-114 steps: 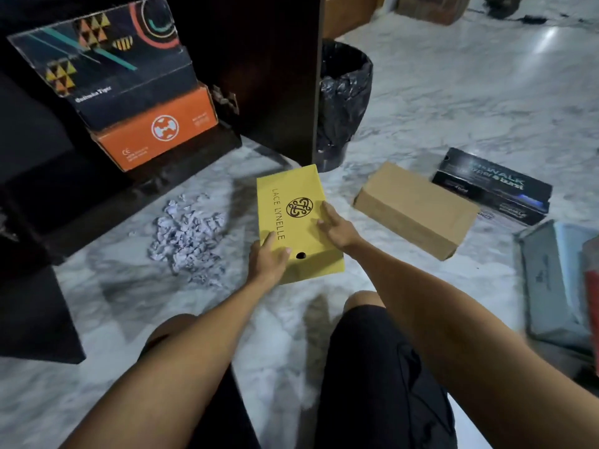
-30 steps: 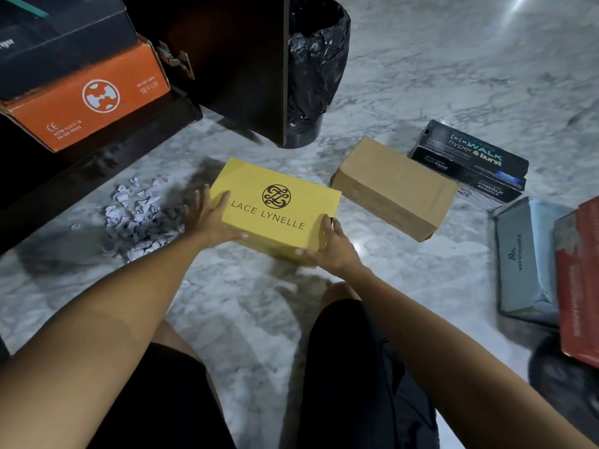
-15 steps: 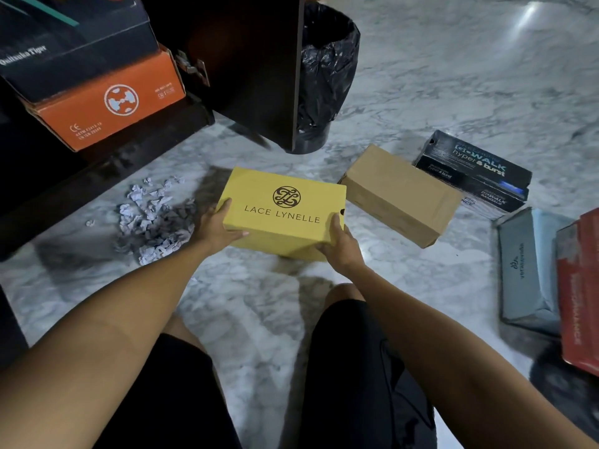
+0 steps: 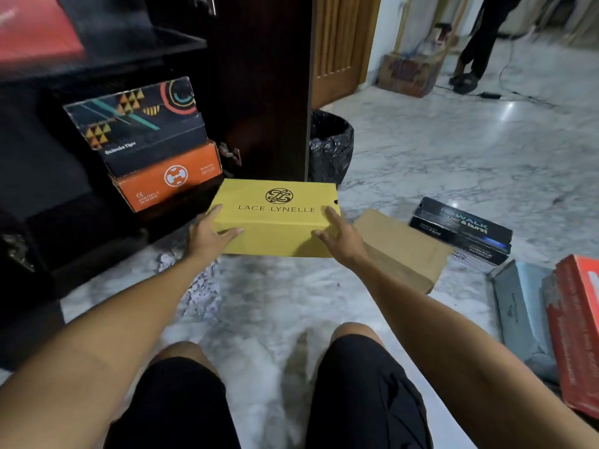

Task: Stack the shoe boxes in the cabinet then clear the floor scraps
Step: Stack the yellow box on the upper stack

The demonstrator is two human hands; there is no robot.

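I hold a yellow shoe box (image 4: 275, 218) marked LACE LYNELLE in the air in front of the dark cabinet (image 4: 259, 92). My left hand (image 4: 207, 236) grips its left end and my right hand (image 4: 340, 236) grips its right end. Inside the cabinet a black patterned box (image 4: 139, 124) lies on an orange box (image 4: 168, 178). On the floor to the right are a plain brown box (image 4: 402, 247), a black box (image 4: 463, 231), a grey-blue box (image 4: 522, 306) and a red box (image 4: 577, 325). White paper scraps (image 4: 201, 293) lie on the marble under my left arm.
A bin lined with a black bag (image 4: 330, 147) stands behind the open cabinet door. A red item (image 4: 35, 30) sits on the upper shelf. A cardboard carton (image 4: 408, 72) and a person's legs (image 4: 476, 43) are at the far back. My knees are at the bottom.
The yellow box has risen off the floor and moved toward the cabinet, held by both hands. My view has tilted upward, showing more of the cabinet and room.
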